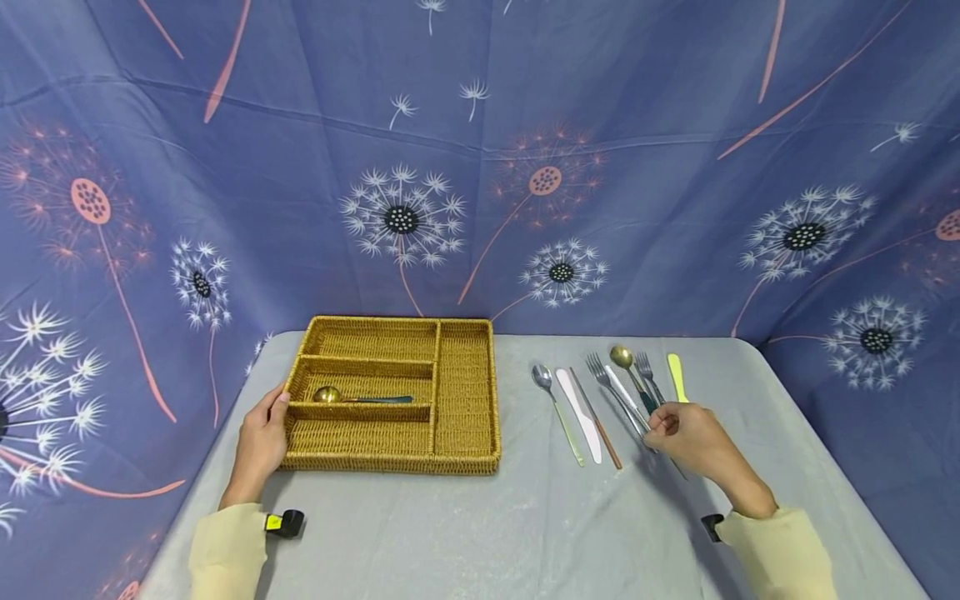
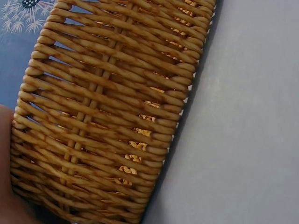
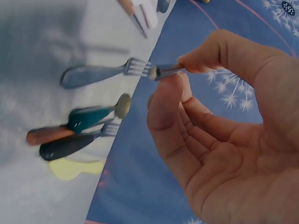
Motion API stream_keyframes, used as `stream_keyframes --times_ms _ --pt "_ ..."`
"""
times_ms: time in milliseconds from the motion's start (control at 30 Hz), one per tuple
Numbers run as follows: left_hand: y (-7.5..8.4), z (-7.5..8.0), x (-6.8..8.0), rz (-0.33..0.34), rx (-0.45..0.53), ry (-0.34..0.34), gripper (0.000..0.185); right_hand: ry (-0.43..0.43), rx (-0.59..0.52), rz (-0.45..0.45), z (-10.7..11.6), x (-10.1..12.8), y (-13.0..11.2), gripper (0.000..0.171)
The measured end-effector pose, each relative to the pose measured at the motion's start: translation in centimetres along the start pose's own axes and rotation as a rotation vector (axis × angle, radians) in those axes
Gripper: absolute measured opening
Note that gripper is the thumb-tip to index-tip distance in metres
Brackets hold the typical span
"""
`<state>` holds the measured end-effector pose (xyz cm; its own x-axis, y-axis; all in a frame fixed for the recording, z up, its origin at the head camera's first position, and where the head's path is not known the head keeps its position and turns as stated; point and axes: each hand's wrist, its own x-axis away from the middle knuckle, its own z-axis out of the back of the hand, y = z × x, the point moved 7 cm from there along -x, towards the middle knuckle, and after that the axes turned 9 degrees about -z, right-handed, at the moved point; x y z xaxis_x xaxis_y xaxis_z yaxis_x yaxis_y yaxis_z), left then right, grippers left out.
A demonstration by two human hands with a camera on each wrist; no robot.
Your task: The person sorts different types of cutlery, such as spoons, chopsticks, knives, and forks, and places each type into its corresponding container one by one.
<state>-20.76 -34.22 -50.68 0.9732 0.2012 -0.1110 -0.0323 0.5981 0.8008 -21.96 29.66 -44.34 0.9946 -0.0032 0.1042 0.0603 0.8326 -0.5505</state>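
Note:
My left hand (image 1: 258,437) holds the left edge of a woven wicker cutlery tray (image 1: 393,463), thumb near the rim. One of its compartments holds a gold spoon (image 1: 327,395) with a dark green handle. To the right, my right hand (image 1: 693,442) pinches a slim silvery utensil (image 3: 164,71) between thumb and fingertips; I cannot tell its kind. Beside that hand lie a fork (image 1: 597,368), a gold-bowled spoon (image 1: 621,357), a smaller dark-handled fork (image 1: 643,367) and a yellow knife (image 1: 677,373). In the left wrist view, the tray's wicker wall (image 2: 107,102) fills much of the picture.
Between tray and right hand lie a green-handled spoon (image 1: 542,377), a white knife (image 1: 579,417) and a brown chopstick (image 1: 597,421). A pale grey cloth (image 1: 450,533) covers the table. Blue dandelion-print curtains (image 1: 480,233) hang behind and at both sides.

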Motion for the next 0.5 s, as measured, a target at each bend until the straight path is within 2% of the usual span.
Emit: stream_keyframes --times_ms 167,500 --pt "-0.1 0.0 0.1 -0.008 0.005 0.001 0.064 -0.027 -0.010 0.024 -0.4 -0.2 -1.1 0.009" --pt "0.0 0.1 0.1 0.000 0.012 0.015 0.063 -0.058 -0.026 0.136 -1.6 -0.9 -3.8 0.009"
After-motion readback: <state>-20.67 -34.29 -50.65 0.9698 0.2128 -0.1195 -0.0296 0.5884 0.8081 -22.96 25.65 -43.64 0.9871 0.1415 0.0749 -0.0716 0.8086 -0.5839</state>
